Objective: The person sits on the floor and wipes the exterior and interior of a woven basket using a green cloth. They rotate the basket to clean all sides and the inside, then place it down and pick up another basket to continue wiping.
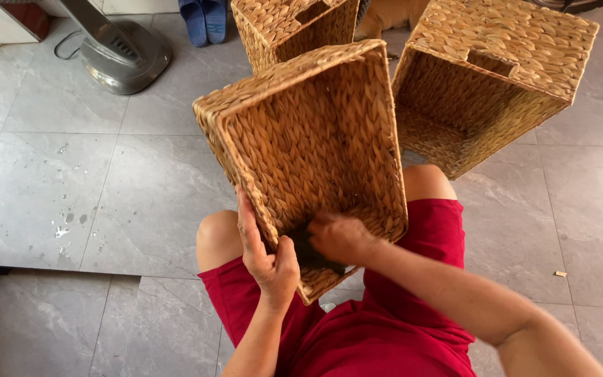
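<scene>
Head view, left to right: a grey fan base (121,52) stands on the tiled floor (71,188) at the upper left, with blue slippers (204,17) just beyond it. Lower down, the left hand (268,260) grips the near rim of a woven basket (308,139), thumb inside, fingers (246,223) wrapped along the outside of the wall. This basket is tilted, its opening turned toward the camera, resting above the knees of the person in red shorts (385,328). The right hand (340,237) reaches inside it, fingers curled shut on a dark cloth (308,253) pressed against the inner wall near the rim. Behind stand two more baskets: one (291,24) at top centre, another (486,77) tipped on its side at the upper right.
</scene>
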